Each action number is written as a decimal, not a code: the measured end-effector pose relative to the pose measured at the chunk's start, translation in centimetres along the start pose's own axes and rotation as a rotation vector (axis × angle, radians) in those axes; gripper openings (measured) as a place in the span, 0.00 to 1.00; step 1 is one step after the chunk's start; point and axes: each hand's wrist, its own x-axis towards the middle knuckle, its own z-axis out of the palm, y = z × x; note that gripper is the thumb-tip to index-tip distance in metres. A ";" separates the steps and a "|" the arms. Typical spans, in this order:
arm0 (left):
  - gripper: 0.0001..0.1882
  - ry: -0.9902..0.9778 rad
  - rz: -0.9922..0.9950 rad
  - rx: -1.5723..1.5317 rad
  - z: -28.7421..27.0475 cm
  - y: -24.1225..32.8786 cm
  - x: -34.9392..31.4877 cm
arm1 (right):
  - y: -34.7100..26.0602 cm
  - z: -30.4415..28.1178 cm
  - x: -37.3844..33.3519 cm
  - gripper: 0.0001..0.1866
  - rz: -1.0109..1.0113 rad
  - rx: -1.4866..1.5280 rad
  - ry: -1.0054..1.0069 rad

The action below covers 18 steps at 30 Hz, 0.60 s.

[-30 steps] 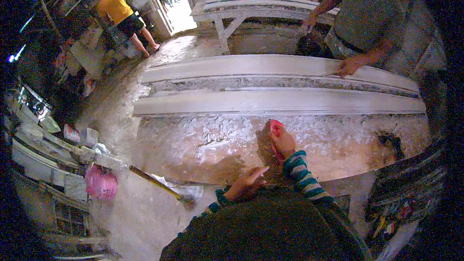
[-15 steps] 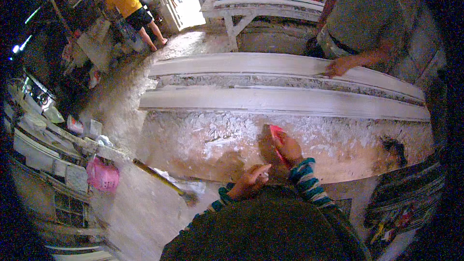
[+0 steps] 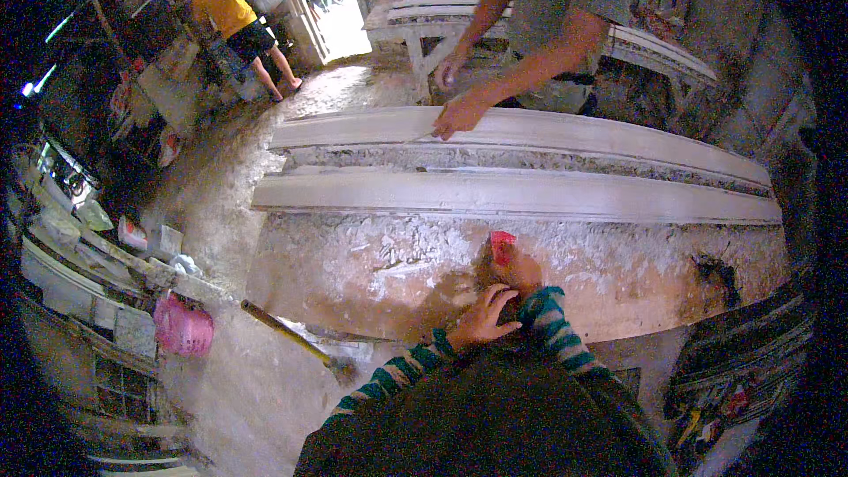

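My right hand (image 3: 523, 274), blurred, is closed on a flat red scraper (image 3: 502, 247) just above the plaster-smeared worktable (image 3: 353, 278). My left hand (image 3: 482, 316) has its fingers apart and holds nothing visible; its fingertips are close by my right cuff, and I cannot tell if they touch it. Beyond the scraper, two long white plaster mouldings, a near one (image 3: 530, 196) and a far one (image 3: 601, 134), lie side by side across the table. A co-worker's hand (image 3: 461, 113) holds a thin tool against the far moulding.
A yellow-handled brush (image 3: 296, 336) lies at the table's left front, near a pink basket (image 3: 184, 325). Dark clutter with tools (image 3: 707, 420) is at the lower right. Behind stand a white bench (image 3: 411, 33) and a person in a yellow shirt (image 3: 225, 4).
My left hand has moved up and right, toward my right cuff, its fingers spreading. The scraper has turned its face toward me. The co-worker has moved left along the far moulding.
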 end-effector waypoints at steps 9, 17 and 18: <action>0.33 0.006 0.131 0.120 2.0 -0.9 -0.3 | -0.1 -0.3 -2.6 0.26 -0.200 0.153 0.161; 0.30 0.004 0.185 -0.047 1.8 -1.5 -0.3 | 1.3 -4.5 -0.5 0.29 0.004 0.175 0.102; 0.30 0.018 0.191 -0.045 1.9 -1.7 -0.2 | 2.1 -5.1 -0.6 0.30 0.030 0.103 0.132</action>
